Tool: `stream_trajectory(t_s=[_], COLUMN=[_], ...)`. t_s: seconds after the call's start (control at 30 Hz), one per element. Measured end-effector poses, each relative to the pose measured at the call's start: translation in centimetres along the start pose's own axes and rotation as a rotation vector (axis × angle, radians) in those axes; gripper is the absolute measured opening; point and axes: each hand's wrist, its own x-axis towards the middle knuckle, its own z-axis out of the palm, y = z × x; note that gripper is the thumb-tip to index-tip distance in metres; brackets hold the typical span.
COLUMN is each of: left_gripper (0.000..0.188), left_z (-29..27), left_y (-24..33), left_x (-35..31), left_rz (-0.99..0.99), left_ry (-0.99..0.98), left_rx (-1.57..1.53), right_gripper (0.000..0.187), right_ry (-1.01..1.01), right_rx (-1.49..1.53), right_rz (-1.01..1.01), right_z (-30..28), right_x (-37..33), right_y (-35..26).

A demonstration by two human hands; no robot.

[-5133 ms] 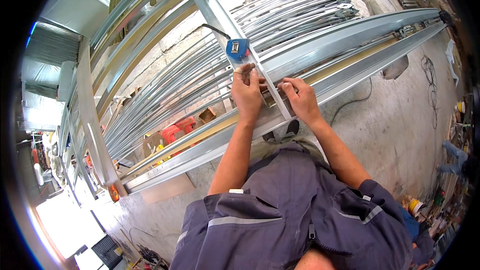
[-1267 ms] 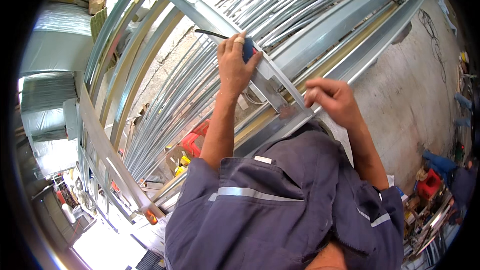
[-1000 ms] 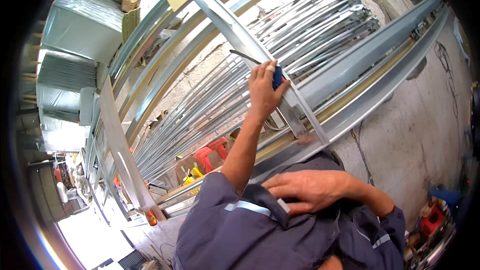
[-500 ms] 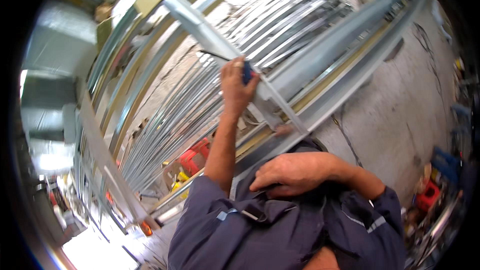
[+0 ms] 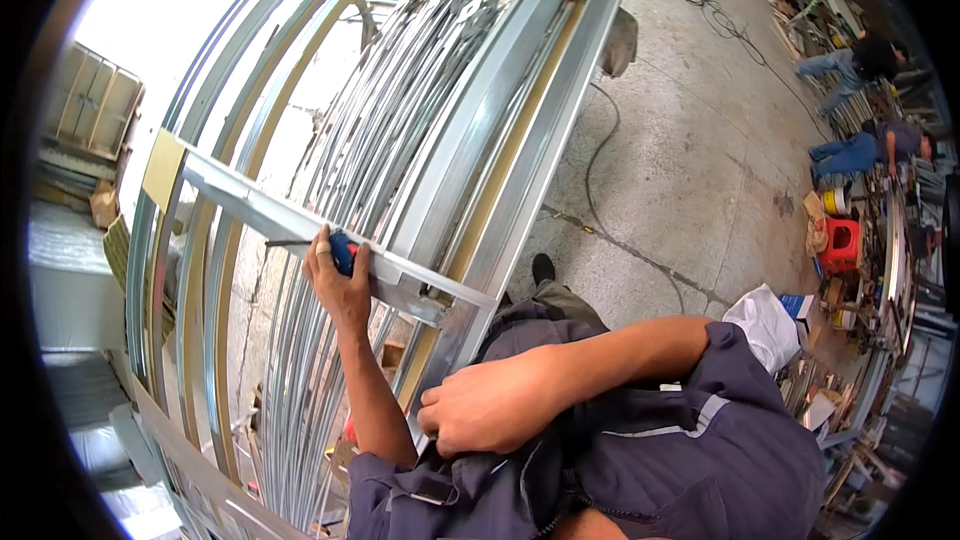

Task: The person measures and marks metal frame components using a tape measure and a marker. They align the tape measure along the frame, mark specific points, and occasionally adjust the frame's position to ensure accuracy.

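My left hand (image 5: 342,280) is closed around a small blue tool (image 5: 343,252) with a red part; its exact kind is not clear. A thin black rod (image 5: 288,242) sticks out to the left from beside my fingers. Hand and tool are at a pale metal crossbar (image 5: 250,202) that runs across several long metal profiles. Close against the front of my dark jacket (image 5: 690,470), my right hand (image 5: 490,398) has its fingers curled inward. Whatever these fingers hold, if anything, is hidden.
A bundle of thin metal strips (image 5: 370,110) lies beyond the frame, beside wide metal channels (image 5: 490,110). Cables (image 5: 610,155) trail over the concrete floor (image 5: 670,180). At the right are a red stool (image 5: 840,245), a white sack (image 5: 765,328) and two people (image 5: 868,145) among materials.
The view has turned, so the metal frame now stands more upright and more floor shows at right. My left hand still grips the blue tool at the crossbar; my right stays by my jacket.
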Motion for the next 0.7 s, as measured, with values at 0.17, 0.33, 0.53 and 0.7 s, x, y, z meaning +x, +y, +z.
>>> stream_trajectory(t_s=[0.17, 0.33, 0.53, 0.7], left_gripper=[0.064, 0.066, 0.067, 0.066], left_z=[0.1, 0.3, 0.7, 0.1], left_y=[0.0, -0.6, -1.3, -0.4], left_x=[-0.1, -0.2, -0.1, -0.5], left_rz=[0.015, 0.022, 0.077, 0.040], left_ry=[0.011, 0.015, 0.074, 0.077], left_rx=[0.001, -0.002, -0.023, -0.021], right_gripper=[0.018, 0.018, 0.020, 0.021], right_ry=[-0.084, -0.211, -0.210, -0.034], right_rx=[-0.286, -0.350, -0.266, -0.286], right_rz=[0.163, 0.285, 0.348, 0.138], right_z=[0.4, -0.9, -0.8, -0.1], right_x=[0.8, 1.4, 1.4, 1.5], right_y=[-1.4, -3.2, -3.3, -2.0])
